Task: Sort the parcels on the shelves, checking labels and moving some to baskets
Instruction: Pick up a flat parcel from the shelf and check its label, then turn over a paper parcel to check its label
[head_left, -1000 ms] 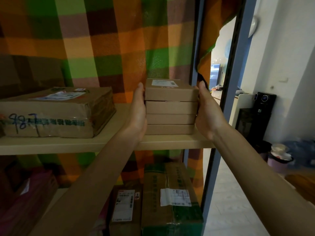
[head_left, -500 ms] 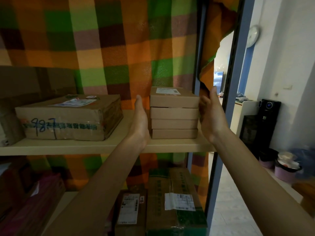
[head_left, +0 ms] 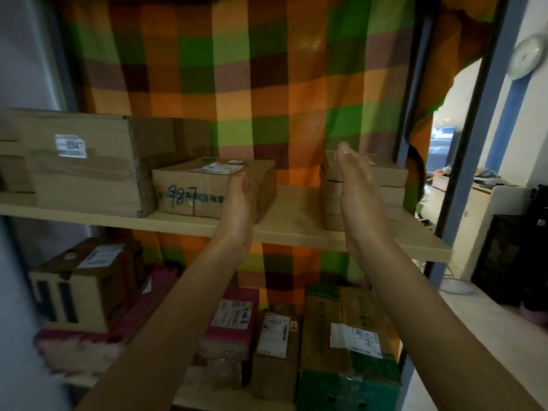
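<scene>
Room for moving lies mainly on the bare stretch of the shelf (head_left: 296, 203) between the parcel marked 987 (head_left: 192, 191) and the stack of flat parcels (head_left: 385, 185) at the shelf's right end.

In the head view we see both hands raised in front of that gap, palms facing each other. The left hand (head_left: 238, 209) stands edge-on before the right front corner of the parcel marked 987. Its fingers (head_left: 241, 182) are straight and pressed together, holding nothing, and we cannot tell whether they touch the cardboard. The right hand (head_left: 355, 191) covers the left edge of the stack, its fingers (head_left: 345, 157) straight and together, gripping nothing; contact here is unclear too.

The stack sits near the shelf's front edge, beside the blue post (head_left: 473, 143) that bounds the shelf on the right. Just left of the parcel marked 987 a large taped box (head_left: 83, 167) closes off that side. A checked cloth (head_left: 267, 84) hangs behind everything.

On the lower shelf we see parcels crowded together: a green-and-brown box (head_left: 350, 321), a small brown parcel (head_left: 275, 333), a pink parcel (head_left: 234, 318) and a printed carton (head_left: 80, 286) at the left. Beyond the post a wall clock (head_left: 526, 56) hangs on the white wall.
</scene>
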{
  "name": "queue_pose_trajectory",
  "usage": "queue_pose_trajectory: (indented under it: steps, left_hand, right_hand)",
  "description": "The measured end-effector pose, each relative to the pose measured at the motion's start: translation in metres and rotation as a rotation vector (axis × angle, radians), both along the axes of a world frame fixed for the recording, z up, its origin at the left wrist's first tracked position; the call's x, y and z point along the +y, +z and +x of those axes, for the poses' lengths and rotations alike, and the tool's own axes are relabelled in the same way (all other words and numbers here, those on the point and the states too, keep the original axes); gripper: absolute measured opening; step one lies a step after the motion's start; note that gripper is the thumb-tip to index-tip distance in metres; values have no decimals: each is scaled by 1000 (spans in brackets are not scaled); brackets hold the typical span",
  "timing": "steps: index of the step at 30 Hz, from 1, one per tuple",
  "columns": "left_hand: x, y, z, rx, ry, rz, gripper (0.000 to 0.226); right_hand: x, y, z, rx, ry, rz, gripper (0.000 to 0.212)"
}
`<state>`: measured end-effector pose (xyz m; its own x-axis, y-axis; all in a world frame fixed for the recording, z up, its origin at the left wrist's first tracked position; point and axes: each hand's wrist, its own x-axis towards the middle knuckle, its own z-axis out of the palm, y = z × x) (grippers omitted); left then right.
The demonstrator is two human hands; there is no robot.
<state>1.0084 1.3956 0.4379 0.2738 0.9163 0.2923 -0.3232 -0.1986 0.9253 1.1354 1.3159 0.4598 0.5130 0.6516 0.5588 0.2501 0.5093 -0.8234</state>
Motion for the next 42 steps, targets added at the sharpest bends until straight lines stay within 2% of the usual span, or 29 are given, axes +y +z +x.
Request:
queue_pose_trajectory:
  steps: [2, 5, 8, 11, 14, 17, 22, 24, 26, 30, 33, 35, 36, 37, 39, 42]
  left_hand:
    - [2, 0, -22, 4, 55, -4, 39]
    - [21, -6, -57, -25, 165, -22, 39]
    - [36, -9, -87, -59, 164, -76, 53]
    - [55, -12, -105, -71, 178, -81, 56]
    - [83, -12, -121, -64, 191, -73, 53]
    - [93, -11, -128, -41, 178, -44, 49]
    - [124, -18, -127, -47, 148, -84, 52]
    - [131, -19, -123, -8, 149, -93, 64]
    - [133, -17, -121, 33, 164, -100, 81]
    - [144, -8, -119, -12, 100, -168, 74]
    - [155, 0, -117, -9, 90, -216, 81]
    - [163, 1, -114, 25, 61, -264, 88]
    - [162, 3, -114, 41, 58, -259, 81]
    - [161, 4, -111, 60, 42, -244, 63]
    - [157, 4, -110, 56, 39, -243, 32]
    - [149, 0, -113, 18, 41, -237, 24]
  right_hand:
    - [11, -5, -19, 7, 51, -22, 54]
    - [33, -10, -46, 32, 100, -51, 36]
    - [56, -18, -62, -7, 110, -100, 51]
    - [82, -27, -73, -56, 114, -122, 57]
    - [116, -35, -86, -208, 44, -200, 52]
    - [133, -42, -82, -283, -55, -217, 41]
    - [143, -39, -72, -323, -194, -262, 32]
    - [145, -37, -69, -313, -242, -276, 23]
    - [146, -36, -63, -277, -279, -263, 22]
    - [148, -30, -55, -46, -296, -197, 30]
    - [152, -21, -54, 203, -214, -243, 56]
    - [152, -18, -53, 238, -151, -323, 44]
    - [152, -17, -56, 230, -133, -352, 34]
    - [150, -17, -56, 236, -150, -360, 29]
    - [148, -20, -55, 245, -173, -341, 32]
    - [134, -24, -60, 266, -196, -287, 36]
